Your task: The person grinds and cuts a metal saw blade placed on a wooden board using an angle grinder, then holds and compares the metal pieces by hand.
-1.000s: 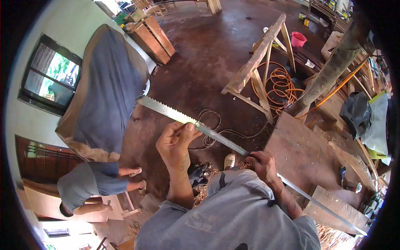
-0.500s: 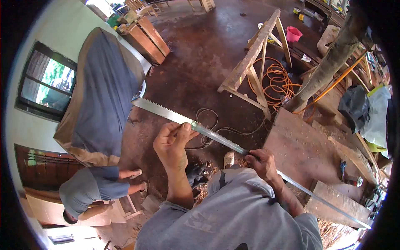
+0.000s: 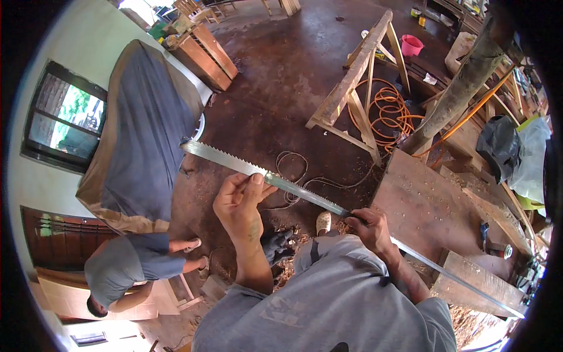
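Note:
A long, toothed metal saw blade [image 3: 220,156] stretches across the view in front of my body, from upper left to lower right. My left hand [image 3: 239,202] pinches it between thumb and fingertips, left of the middle. Farther right, my right hand [image 3: 371,229] is closed around the same blade, with something dark, hard to make out, at its fingers. Beyond the right wrist the strip runs on past my forearm to the lower right. Its teeth face up, away from my body.
A wooden trestle [image 3: 358,76] stands ahead, with a coiled orange hose [image 3: 390,111] beside it. To the right is a wooden board [image 3: 422,199] near a post [image 3: 457,100]. A covered object [image 3: 141,135] leans left. Another person [image 3: 129,261] bends at lower left.
The blade and my left hand have shifted slightly left. My right hand has barely moved. Its grip looks the same.

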`<state>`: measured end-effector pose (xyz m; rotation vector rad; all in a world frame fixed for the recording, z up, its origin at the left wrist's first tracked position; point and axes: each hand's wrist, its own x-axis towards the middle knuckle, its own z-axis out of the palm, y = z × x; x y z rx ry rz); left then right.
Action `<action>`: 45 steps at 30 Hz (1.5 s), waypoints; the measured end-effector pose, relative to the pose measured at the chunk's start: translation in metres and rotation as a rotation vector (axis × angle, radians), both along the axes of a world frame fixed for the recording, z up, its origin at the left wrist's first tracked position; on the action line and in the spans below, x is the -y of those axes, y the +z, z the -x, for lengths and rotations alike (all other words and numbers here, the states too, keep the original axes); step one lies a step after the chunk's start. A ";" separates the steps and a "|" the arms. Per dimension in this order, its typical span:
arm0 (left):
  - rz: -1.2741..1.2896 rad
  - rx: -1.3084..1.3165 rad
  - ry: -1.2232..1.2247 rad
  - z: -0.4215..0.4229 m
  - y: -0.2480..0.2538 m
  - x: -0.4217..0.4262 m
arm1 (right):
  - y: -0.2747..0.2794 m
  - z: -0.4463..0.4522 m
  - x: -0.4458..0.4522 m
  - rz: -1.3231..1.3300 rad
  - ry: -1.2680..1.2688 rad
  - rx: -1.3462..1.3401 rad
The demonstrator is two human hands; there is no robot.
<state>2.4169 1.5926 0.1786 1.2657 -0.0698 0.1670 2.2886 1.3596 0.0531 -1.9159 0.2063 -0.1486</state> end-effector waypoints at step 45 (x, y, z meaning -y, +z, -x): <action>0.023 0.045 -0.018 0.014 -0.001 -0.010 | -0.002 0.014 -0.008 -0.025 -0.030 -0.027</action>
